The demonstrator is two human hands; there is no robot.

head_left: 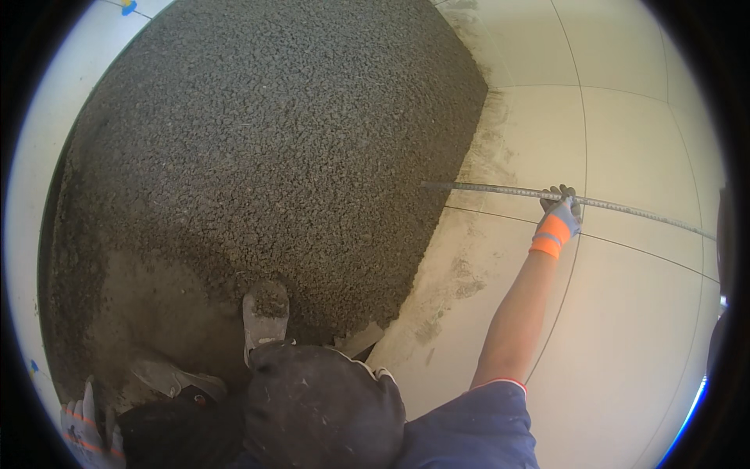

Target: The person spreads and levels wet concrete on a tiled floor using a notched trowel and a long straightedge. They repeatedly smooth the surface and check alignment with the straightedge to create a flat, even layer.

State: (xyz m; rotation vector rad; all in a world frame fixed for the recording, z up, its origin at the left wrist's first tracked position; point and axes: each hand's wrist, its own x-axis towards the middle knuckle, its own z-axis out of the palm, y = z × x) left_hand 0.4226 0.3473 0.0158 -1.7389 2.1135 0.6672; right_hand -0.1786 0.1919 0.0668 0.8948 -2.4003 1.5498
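Observation:
My right hand, in a grey and orange glove, reaches out to the right with its fingers closed on a tape measure blade. The blade's free end extends left over the edge of a bed of dark, crumbly mortar. To the right it runs across pale tiles toward the rim of the view, where its case does not show. At the lower left, my left hand, in a light glove with orange stripes, has its fingers apart and holds nothing visible. It is beside the mortar's left border.
My shoe stands on the mortar, near a smoother patch. A broken grey piece lies by the near tile edge. Blue and yellow tile spacers sit at the far left. A dark shape borders the right rim.

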